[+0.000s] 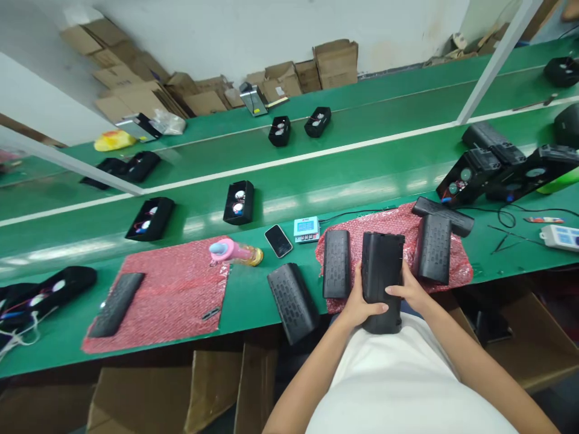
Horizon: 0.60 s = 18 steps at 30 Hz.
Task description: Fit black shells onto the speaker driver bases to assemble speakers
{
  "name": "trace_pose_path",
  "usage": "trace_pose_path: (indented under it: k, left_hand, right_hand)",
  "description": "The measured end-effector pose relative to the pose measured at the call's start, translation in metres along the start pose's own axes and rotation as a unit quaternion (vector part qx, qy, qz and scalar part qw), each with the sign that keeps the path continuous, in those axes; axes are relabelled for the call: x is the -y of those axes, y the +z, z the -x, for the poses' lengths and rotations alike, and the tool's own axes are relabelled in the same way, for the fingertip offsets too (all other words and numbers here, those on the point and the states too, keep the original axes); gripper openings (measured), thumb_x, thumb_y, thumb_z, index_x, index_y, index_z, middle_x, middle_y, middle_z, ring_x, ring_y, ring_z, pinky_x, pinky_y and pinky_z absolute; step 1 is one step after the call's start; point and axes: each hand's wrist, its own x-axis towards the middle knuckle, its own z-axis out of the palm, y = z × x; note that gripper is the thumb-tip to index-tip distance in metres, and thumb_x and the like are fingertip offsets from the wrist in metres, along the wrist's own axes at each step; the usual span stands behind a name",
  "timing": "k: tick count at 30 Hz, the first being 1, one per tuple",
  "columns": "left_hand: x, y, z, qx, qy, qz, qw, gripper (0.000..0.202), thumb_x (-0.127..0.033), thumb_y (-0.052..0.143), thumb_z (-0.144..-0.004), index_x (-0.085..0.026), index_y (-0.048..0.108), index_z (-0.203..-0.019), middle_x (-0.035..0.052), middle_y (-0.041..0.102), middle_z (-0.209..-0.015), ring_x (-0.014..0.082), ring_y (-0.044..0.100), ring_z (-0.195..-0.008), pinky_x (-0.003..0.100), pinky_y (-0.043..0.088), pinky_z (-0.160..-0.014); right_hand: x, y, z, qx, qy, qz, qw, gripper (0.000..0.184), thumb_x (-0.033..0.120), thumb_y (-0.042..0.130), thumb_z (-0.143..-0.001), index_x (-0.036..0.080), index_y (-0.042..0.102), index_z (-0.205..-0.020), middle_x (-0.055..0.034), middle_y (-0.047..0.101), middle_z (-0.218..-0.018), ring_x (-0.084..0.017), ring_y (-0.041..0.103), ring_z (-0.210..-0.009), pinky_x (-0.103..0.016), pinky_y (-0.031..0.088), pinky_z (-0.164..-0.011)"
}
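Between my two hands I hold a black speaker housing (382, 271) in front of my body, over the bench edge. My left hand (360, 306) grips its left side, thumb across the face. On the opposite side, my right hand (411, 290) has its thumb laid on the same face. A black housing with oblong marks (336, 264) lies just left of it on red bubble wrap (362, 226). To the right, another housing (433, 250) rests near a housing lying crosswise (443, 216). One more housing (293, 301) overhangs the front edge at left.
A blue-screened meter (306, 229), a phone (278, 240) and a pink-topped bottle (236, 251) stand left of centre. Open housings with speaker drivers (239, 203) sit on the green conveyor (289, 175). At right are stacked housings (470, 178), cables and a power strip (560, 237). Cardboard boxes (145, 392) stand below.
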Motion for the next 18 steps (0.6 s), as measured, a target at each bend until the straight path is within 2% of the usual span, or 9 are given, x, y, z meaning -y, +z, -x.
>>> trace_pose_path:
  k: [6, 10, 13, 18]
  left_hand:
    - [0.003, -0.005, 0.018, -0.029, 0.022, 0.007, 0.999, 0.127, -0.033, 0.084, -0.056, -0.025, -0.004, -0.147, 0.0154, 0.030, -0.149, 0.0319, 0.039, -0.132, 0.047, 0.035, -0.108]
    - [0.002, -0.007, 0.027, -0.076, 0.000, 0.005, 0.997, 0.119, -0.037, 0.084, -0.055, -0.027, 0.005, -0.144, 0.0149, 0.040, -0.141, 0.0309, 0.050, -0.121, 0.048, 0.041, -0.103]
    - [0.000, -0.006, 0.031, -0.116, -0.015, 0.001, 0.993, 0.117, -0.041, 0.084, -0.053, -0.027, 0.007, -0.141, 0.0131, 0.051, -0.128, 0.0294, 0.059, -0.109, 0.048, 0.046, -0.097]
    - [0.001, -0.002, 0.029, -0.176, -0.032, 0.019, 0.984, 0.120, -0.052, 0.083, -0.047, -0.027, 0.011, -0.140, 0.0112, 0.061, -0.113, 0.0325, 0.065, -0.097, 0.048, 0.052, -0.086]
  right_hand:
    - [-0.008, 0.011, 0.007, 0.020, -0.022, 0.053, 0.998, 0.085, 0.030, 0.076, -0.058, 0.025, 0.036, -0.133, -0.0071, 0.050, -0.132, -0.027, 0.045, -0.123, -0.048, 0.034, -0.107]
    - [-0.013, 0.017, 0.011, 0.061, -0.048, 0.076, 0.994, 0.095, 0.035, 0.076, -0.062, 0.026, 0.025, -0.142, -0.0088, 0.042, -0.140, -0.027, 0.040, -0.128, -0.047, 0.029, -0.110]
    - [-0.017, 0.021, 0.014, 0.084, -0.062, 0.066, 0.992, 0.096, 0.039, 0.072, -0.066, 0.026, 0.019, -0.146, -0.0093, 0.038, -0.142, -0.026, 0.037, -0.131, -0.047, 0.025, -0.111]
    - [-0.017, 0.026, 0.017, 0.076, -0.070, 0.072, 0.992, 0.115, 0.034, 0.074, -0.060, 0.022, 0.001, -0.149, -0.0117, 0.026, -0.150, -0.027, 0.030, -0.135, -0.046, 0.021, -0.113]
